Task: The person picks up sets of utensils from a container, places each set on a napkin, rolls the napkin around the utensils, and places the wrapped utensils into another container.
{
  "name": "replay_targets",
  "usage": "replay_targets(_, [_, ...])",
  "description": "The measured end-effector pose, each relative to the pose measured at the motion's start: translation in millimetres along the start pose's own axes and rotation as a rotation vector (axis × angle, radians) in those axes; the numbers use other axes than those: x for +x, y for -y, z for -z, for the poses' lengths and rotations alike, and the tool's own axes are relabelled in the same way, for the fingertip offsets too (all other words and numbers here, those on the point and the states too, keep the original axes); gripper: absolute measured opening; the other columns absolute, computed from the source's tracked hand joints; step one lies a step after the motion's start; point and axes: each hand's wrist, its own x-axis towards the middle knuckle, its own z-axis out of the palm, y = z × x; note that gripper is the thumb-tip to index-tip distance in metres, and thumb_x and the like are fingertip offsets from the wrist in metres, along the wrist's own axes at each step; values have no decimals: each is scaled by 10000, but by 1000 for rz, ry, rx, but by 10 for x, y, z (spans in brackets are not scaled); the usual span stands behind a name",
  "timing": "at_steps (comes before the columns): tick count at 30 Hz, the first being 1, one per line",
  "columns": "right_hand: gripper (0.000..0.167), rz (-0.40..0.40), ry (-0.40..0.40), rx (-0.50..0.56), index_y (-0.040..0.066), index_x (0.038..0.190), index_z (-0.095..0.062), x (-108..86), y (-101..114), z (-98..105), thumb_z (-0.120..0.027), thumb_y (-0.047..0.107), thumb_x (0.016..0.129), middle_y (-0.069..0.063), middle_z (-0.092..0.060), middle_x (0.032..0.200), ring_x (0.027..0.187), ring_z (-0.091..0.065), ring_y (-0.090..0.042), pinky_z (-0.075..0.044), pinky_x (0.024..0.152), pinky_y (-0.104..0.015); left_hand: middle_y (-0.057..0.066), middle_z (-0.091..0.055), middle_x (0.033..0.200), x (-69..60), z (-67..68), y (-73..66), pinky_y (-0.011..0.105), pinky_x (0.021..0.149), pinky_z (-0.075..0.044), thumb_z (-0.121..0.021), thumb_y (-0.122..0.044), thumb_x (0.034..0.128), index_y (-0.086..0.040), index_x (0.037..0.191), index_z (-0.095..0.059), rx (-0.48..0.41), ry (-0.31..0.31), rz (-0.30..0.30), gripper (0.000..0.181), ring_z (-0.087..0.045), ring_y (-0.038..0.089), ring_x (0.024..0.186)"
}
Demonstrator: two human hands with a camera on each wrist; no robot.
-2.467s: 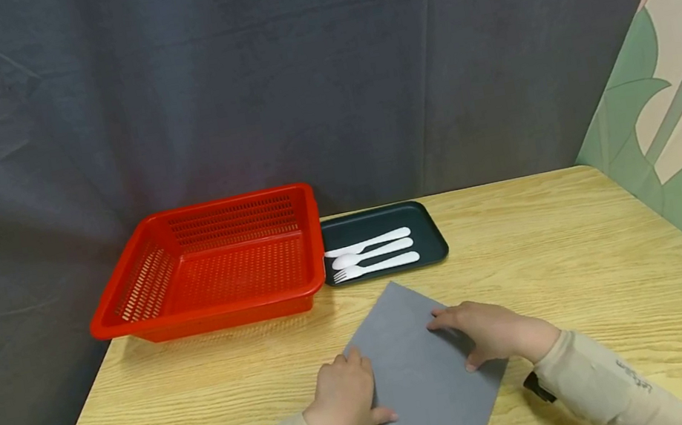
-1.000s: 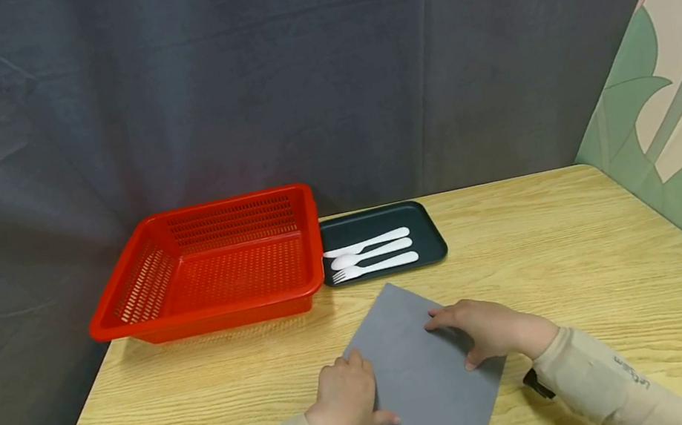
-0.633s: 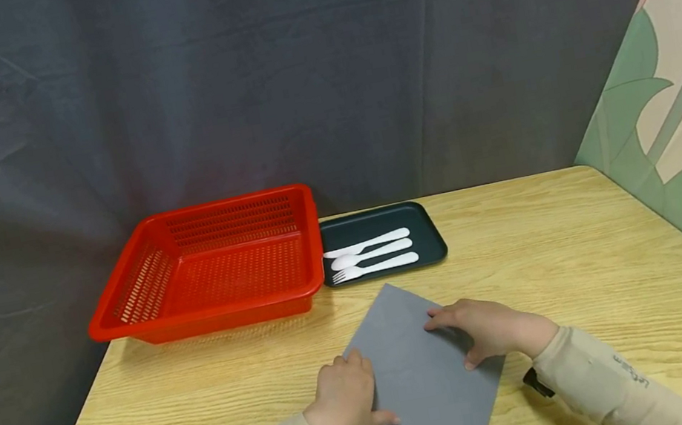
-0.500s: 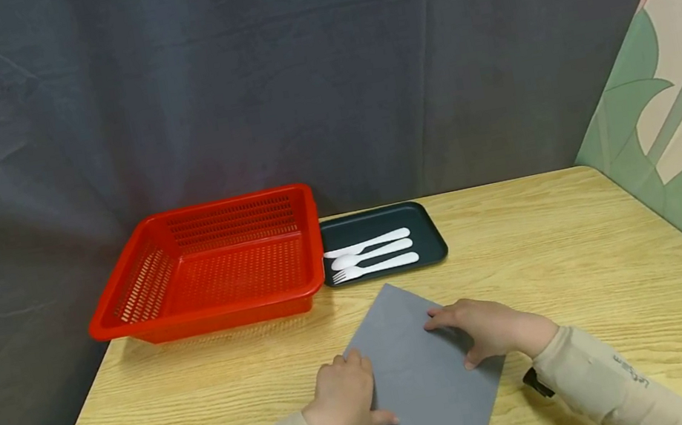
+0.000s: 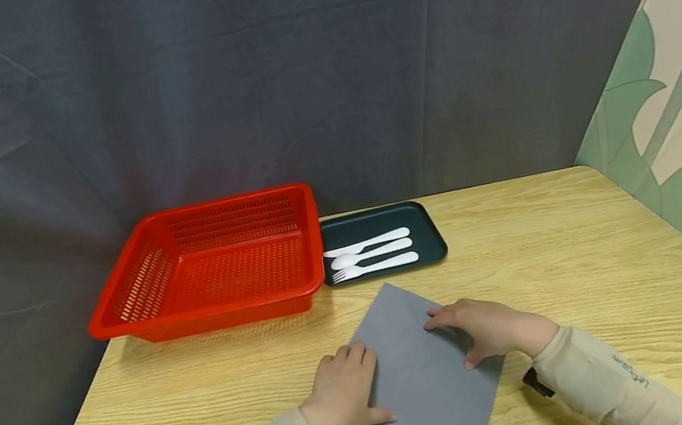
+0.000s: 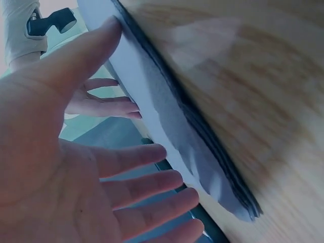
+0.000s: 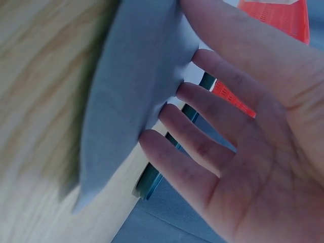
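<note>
The near corner of the folded grey cloth point(image 5: 431, 408) runs out of the bottom of the head view, so whether that end lies square cannot be told. The step looks like steadying and smoothing this bundle on the wooden table point(image 5: 593, 260). Light, flat pressure worked outward from the middle would suit it best; if both hands push inward at once, the top layer will probably ruck. The left wrist view shows several layers stacked along one slightly wavy edge, so the layers are better lined up together than the top one alone.

The left hand point(image 5: 343, 396) lies at the cloth's left corner, thumb across the near-left edge, fingers stretched and relaxed — nothing looks pinched. It makes a good anchor there. The right hand point(image 5: 485, 327) reaches over the far-right edge, thumb and fingers well spread, fingertips touching the fabric without gripping it; the right wrist view shows small dents at those tips, so a softer touch would leave fewer creases.

The cloth lies between the two hands and partly beneath them, turned like a diamond. Its far corner sticks out past both hands, pointing toward the dark tray point(image 5: 430, 242) but apart from it. On that tray rest a white fork point(image 5: 386, 264), spoon point(image 5: 381, 250) and knife point(image 5: 379, 240), just right of the red basket point(image 5: 216, 314) — all before a dark curtain point(image 5: 260, 91).
</note>
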Motion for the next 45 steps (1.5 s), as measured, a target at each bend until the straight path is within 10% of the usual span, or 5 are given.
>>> replay_targets(8, [695,9,5,-10,70,1253,-575,12,-6,-5,-843,112,613,-186,-496,1377,1216,-513,-361,-446,949,-461,72,-557,1262,3,-8,15,364,809,-501,-644,-666,712,-101,1288,-536,-35,45,-13,814,-570,229,1099])
replay_targets(45, [648,25,11,8,60,1259,-570,-20,-34,-8,-812,95,659,-214,-474,1384,1240,-484,-391,-429,963,-487,63,-576,1217,21,-38,48,331,787,-513,-663,-622,727,-96,1271,-553,-74,49,-17,765,-575,223,1068])
